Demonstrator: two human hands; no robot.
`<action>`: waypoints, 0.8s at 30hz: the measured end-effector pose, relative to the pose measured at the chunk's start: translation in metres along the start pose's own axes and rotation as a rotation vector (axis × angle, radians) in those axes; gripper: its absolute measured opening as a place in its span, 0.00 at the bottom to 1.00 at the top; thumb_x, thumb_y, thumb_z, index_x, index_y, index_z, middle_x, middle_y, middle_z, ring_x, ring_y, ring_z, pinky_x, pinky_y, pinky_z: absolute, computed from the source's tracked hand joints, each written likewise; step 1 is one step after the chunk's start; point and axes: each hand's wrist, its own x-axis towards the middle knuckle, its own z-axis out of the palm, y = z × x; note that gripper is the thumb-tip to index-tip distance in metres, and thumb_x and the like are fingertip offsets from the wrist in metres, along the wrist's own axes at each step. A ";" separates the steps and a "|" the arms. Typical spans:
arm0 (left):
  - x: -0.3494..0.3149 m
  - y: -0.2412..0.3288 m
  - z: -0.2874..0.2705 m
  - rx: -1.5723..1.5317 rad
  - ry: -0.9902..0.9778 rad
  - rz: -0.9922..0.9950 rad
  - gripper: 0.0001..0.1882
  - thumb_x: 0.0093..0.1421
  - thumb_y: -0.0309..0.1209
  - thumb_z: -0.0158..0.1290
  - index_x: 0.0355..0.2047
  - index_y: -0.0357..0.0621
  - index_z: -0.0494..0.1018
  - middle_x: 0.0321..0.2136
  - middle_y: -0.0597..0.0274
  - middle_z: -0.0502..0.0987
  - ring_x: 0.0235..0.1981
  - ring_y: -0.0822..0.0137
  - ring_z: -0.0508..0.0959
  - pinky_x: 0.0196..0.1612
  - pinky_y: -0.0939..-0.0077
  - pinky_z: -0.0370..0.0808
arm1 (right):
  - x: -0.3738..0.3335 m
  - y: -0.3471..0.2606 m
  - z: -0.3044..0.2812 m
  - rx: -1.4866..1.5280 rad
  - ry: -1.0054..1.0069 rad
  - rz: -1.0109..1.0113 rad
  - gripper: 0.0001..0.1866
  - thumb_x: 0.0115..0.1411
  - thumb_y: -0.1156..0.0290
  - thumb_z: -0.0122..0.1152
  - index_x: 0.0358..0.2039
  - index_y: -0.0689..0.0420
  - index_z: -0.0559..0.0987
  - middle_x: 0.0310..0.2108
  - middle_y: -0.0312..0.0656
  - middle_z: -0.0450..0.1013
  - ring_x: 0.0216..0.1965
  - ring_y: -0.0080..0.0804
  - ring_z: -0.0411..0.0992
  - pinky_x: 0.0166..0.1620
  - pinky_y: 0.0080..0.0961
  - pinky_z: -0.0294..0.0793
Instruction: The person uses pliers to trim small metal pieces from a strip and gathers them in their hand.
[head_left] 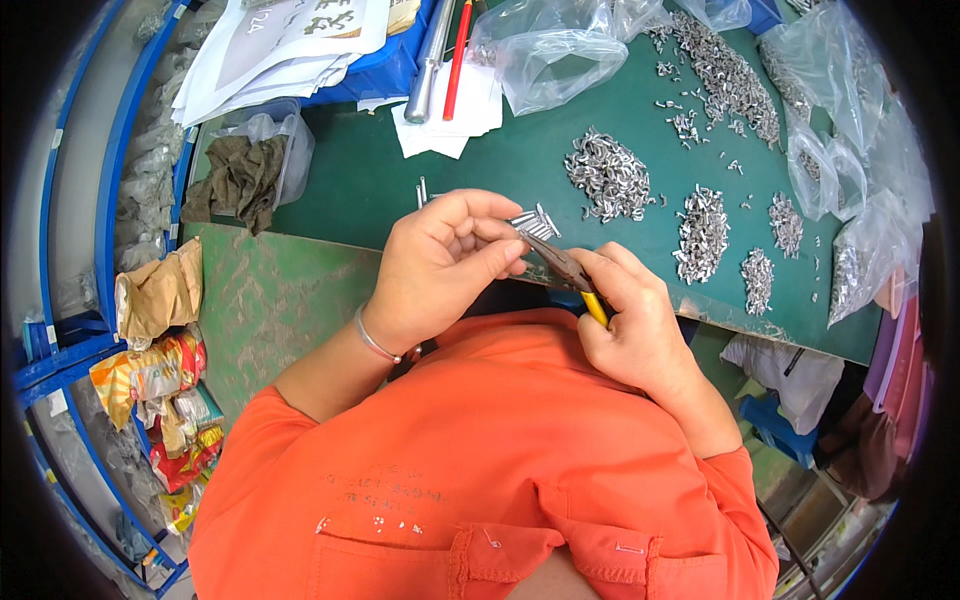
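My right hand (640,315) is wrapped round a pair of pliers (563,266) with yellow handles. The pliers' dark jaws reach the fingertips of my left hand (425,260), whose thumb and fingers pinch together. Whatever sits between those fingertips is too small and covered to make out. Just beyond the jaws lie several short silvery metal pins (540,221) on the green tabletop (480,170). Farther right is a heap of small curved metal pieces (607,175), with another pile of small metal pieces (703,235) beside it.
Clear plastic bags (560,60) and a larger spread of metal pieces (725,75) lie at the back. A red pencil (458,60) and a metal rod (432,65) rest on white paper. At left are a tub with a brown cloth (243,178) and blue shelving (110,190).
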 end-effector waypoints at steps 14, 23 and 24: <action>-0.007 -0.002 -0.004 0.244 -0.072 0.120 0.03 0.64 0.23 0.53 0.35 0.34 0.75 0.27 0.65 0.77 0.24 0.80 0.74 0.28 0.87 0.72 | 0.002 -0.002 -0.007 0.215 -0.139 0.073 0.27 0.41 0.85 0.51 0.47 0.64 0.76 0.26 0.49 0.68 0.27 0.48 0.70 0.32 0.33 0.71; -0.005 -0.003 -0.003 0.276 -0.056 0.207 0.01 0.60 0.20 0.55 0.32 0.34 0.76 0.24 0.63 0.75 0.21 0.77 0.76 0.24 0.83 0.72 | 0.002 0.003 -0.011 0.364 -0.188 0.097 0.29 0.40 0.84 0.48 0.47 0.62 0.78 0.25 0.46 0.68 0.27 0.38 0.69 0.33 0.28 0.70; -0.002 0.000 -0.005 0.343 -0.037 0.200 0.02 0.61 0.20 0.54 0.33 0.34 0.76 0.25 0.63 0.75 0.22 0.78 0.75 0.25 0.83 0.72 | 0.001 0.007 -0.010 0.372 -0.084 0.085 0.29 0.40 0.84 0.47 0.47 0.62 0.78 0.25 0.44 0.67 0.26 0.35 0.68 0.32 0.26 0.69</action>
